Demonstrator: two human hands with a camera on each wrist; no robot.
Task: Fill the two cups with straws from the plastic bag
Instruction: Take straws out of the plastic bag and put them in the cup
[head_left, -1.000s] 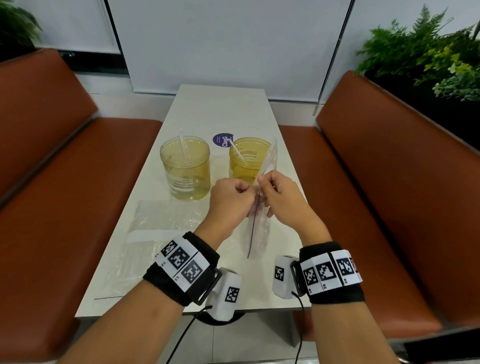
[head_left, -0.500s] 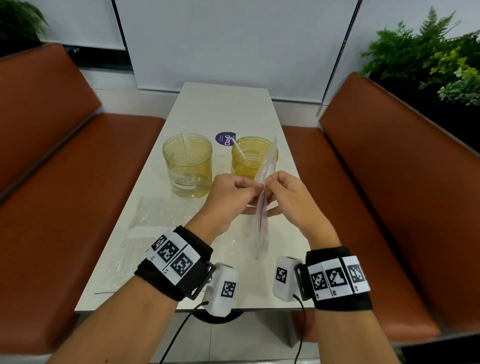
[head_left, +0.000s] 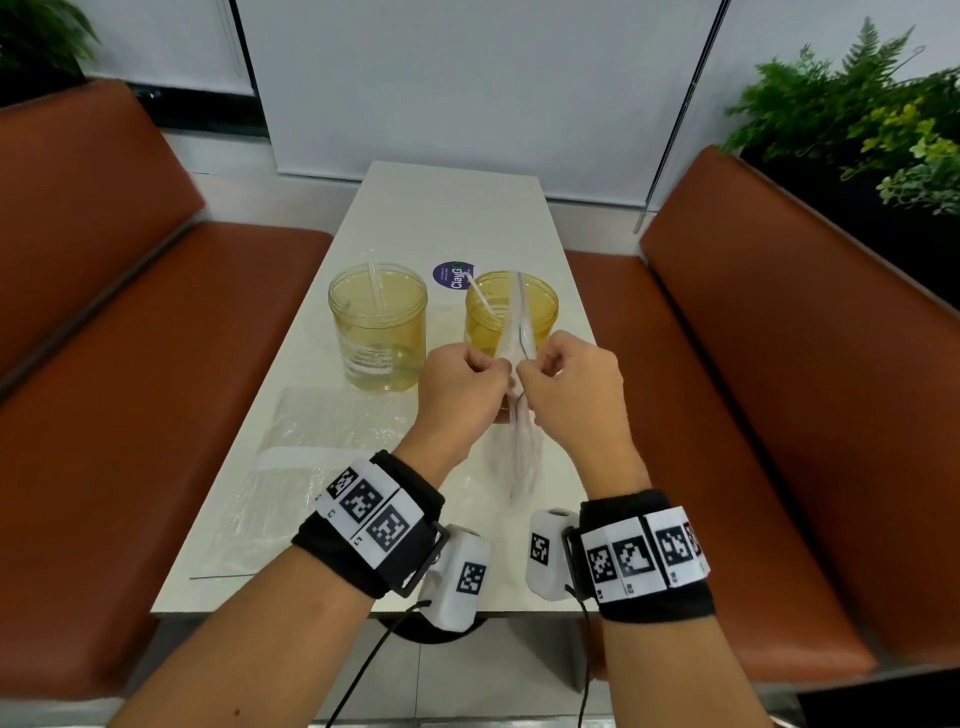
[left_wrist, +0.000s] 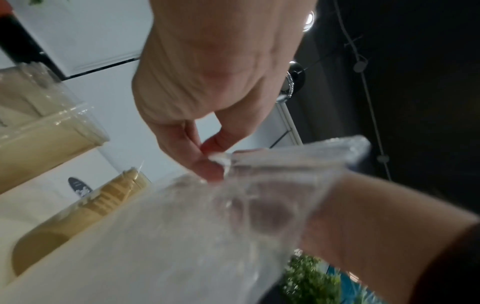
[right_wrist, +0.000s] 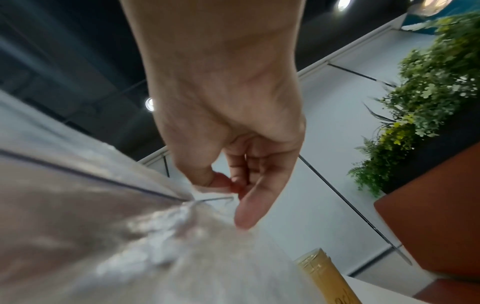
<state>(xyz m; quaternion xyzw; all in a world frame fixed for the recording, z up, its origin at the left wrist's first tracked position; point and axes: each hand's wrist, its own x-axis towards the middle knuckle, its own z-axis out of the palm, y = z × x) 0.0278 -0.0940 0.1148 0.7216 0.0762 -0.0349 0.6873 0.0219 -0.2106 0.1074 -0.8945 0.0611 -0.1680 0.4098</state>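
Observation:
Two clear cups of yellowish drink stand mid-table: the left cup (head_left: 378, 326) and the right cup (head_left: 511, 312), each with one clear straw in it. A clear zip plastic bag (head_left: 517, 431) is held on edge above the table in front of the right cup. My left hand (head_left: 462, 382) pinches one side of its top edge, seen close in the left wrist view (left_wrist: 207, 162). My right hand (head_left: 563, 387) pinches the other side (right_wrist: 228, 185). The bag (left_wrist: 207, 236) (right_wrist: 103, 226) looks blurred; its contents cannot be made out.
A second flat clear plastic bag (head_left: 306, 467) lies on the white table (head_left: 457, 208) at the near left. A round purple sticker (head_left: 453, 274) sits between the cups. Brown benches (head_left: 130, 389) flank the table; plants (head_left: 872, 114) stand at the back right.
Both hands, pinching the bag's top, have lifted it a little and moved forward toward the right cup. The cups and the flat bag have not moved.

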